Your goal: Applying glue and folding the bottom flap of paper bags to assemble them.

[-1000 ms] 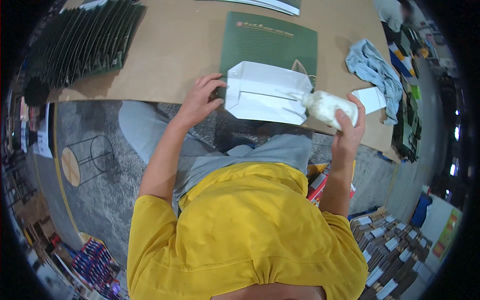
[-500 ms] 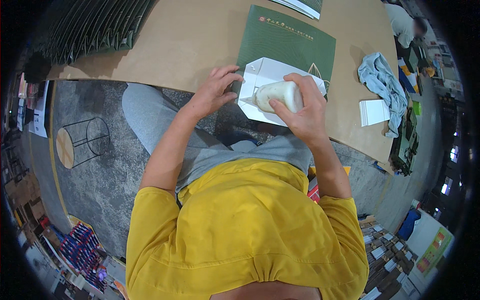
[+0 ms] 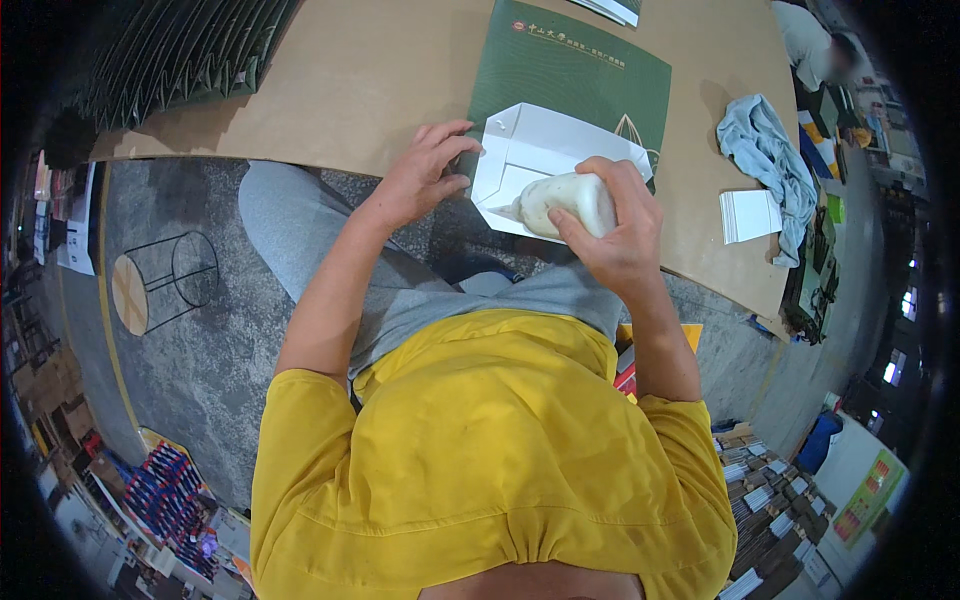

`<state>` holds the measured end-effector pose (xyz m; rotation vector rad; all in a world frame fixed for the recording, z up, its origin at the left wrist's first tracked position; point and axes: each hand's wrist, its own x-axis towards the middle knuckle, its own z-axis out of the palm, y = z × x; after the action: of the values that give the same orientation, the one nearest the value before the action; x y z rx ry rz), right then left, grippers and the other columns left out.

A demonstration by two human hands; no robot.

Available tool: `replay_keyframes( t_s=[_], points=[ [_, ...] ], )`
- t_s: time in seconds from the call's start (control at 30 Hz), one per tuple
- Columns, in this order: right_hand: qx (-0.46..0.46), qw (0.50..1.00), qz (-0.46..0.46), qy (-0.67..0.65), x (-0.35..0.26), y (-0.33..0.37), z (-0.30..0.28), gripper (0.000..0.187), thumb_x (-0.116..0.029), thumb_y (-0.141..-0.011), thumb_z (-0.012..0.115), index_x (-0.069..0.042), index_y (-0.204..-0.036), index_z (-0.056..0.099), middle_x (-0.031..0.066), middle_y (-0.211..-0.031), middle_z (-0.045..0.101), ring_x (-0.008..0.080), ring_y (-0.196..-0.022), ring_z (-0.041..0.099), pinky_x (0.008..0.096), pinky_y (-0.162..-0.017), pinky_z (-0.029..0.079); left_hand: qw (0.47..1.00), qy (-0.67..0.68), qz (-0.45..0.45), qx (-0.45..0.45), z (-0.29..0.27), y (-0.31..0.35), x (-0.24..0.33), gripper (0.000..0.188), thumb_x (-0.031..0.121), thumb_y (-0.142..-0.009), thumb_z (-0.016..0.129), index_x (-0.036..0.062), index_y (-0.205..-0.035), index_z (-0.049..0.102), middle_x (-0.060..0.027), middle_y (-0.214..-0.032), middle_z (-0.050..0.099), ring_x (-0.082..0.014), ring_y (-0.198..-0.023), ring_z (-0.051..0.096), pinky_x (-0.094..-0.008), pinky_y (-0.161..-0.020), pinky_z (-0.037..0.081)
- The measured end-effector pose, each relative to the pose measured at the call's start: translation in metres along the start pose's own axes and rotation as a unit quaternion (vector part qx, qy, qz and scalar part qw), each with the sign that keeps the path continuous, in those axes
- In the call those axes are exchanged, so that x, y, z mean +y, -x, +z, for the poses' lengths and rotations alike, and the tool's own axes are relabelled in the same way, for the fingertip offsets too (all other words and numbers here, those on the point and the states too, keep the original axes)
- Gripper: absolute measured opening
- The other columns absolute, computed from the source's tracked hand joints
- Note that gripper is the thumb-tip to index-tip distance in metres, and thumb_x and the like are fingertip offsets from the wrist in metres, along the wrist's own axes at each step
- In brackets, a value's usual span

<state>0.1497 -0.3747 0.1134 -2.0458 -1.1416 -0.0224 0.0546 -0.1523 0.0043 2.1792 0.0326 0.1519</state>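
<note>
My right hand (image 3: pixel 622 225) is wrapped around a whitish squeeze bottle (image 3: pixel 572 203), tilted on its side with its pointed nozzle toward the left. The nozzle is at the near edge of a white unfolded paper end (image 3: pixel 530 155), which has angled corners. This white part lies at the near end of a flat green paper bag (image 3: pixel 570 75) at the table's edge. Tan cord (image 3: pixel 628 128) shows beside its right side. My left hand (image 3: pixel 425 175) is at the left edge of the white part, fingertips against it, thumb apart from the fingers.
Dark green folded bags (image 3: pixel 185 60) stand in a row at the table's far left. To the right lie a light blue cloth (image 3: pixel 765 160) and a small stack of white cards (image 3: pixel 750 216). A round stool (image 3: pixel 130 295) is on the floor at left. Another person (image 3: pixel 808 45) is at far right.
The bottle in my right hand has moved a little right and toward me, along the near edge of the white paper. My left hand has shifted slightly left and stays by the left edge.
</note>
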Motion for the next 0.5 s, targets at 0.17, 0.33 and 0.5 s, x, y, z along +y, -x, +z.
replay_keyframes(
  t_s=[0.17,0.33,0.5],
  points=[
    [-0.006,1.000,0.013,-0.006,-0.002,0.010,-0.007,0.041,-0.007,-0.062,0.077,-0.005,-0.097,0.056,0.0113,-0.084,0.056,0.0258,-0.073,0.058,0.0322,-0.065,0.047,1.000,0.002,-0.001,0.005,0.000,0.000,0.000,0.046,0.002,-0.072,0.068,0.0107,-0.115,0.054,-0.0098,-0.134,0.042,-0.0300,-0.124,0.037,-0.0372,-0.101,0.037],
    [0.007,1.000,0.011,0.001,0.003,0.018,-0.014,0.040,-0.006,-0.062,0.077,-0.005,-0.096,0.057,0.0118,-0.085,0.057,0.0262,-0.074,0.059,0.0319,-0.065,0.047,1.000,0.014,0.000,0.011,0.002,-0.003,0.003,0.046,0.001,-0.070,0.069,0.0100,-0.112,0.054,-0.0114,-0.130,0.044,-0.0324,-0.118,0.040,-0.0372,-0.095,0.041],
    [0.016,0.999,0.025,0.015,0.010,0.026,-0.024,0.042,-0.009,-0.061,0.077,-0.004,-0.098,0.057,0.0121,-0.086,0.058,0.0291,-0.074,0.059,0.0349,-0.064,0.050,0.999,-0.030,-0.005,0.010,0.000,-0.003,0.003,0.047,0.002,-0.069,0.070,0.0105,-0.112,0.055,-0.0111,-0.130,0.045,-0.0320,-0.119,0.040,-0.0374,-0.096,0.040]
  ],
)
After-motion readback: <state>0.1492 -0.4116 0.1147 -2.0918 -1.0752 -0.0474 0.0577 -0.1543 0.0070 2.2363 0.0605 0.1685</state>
